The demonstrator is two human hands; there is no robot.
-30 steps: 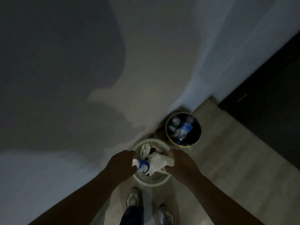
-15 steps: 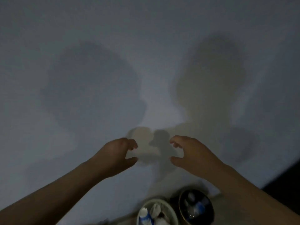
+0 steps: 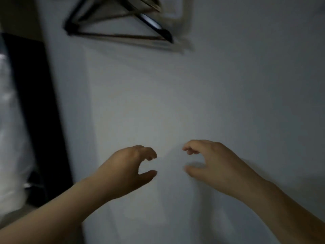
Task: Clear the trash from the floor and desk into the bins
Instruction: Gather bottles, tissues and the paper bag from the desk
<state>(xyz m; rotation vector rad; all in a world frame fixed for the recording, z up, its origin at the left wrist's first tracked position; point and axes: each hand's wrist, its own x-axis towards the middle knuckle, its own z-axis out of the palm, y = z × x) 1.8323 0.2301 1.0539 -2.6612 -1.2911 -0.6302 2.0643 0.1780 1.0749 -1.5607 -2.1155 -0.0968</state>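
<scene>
Fingers curl loosely apart on both the left hand (image 3: 126,169) and right hand (image 3: 211,164), each empty, at lower centre before a pale wall (image 3: 228,94). Black hangers (image 3: 112,22) hang upper left. No trash or bins show.

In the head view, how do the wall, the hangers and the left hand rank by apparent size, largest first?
1. Wall, filling most of the frame.
2. Hangers, partly cut off at the top edge.
3. Left hand.
The hand is far nearer the camera, so the gap between hangers and hand is unsure.
</scene>
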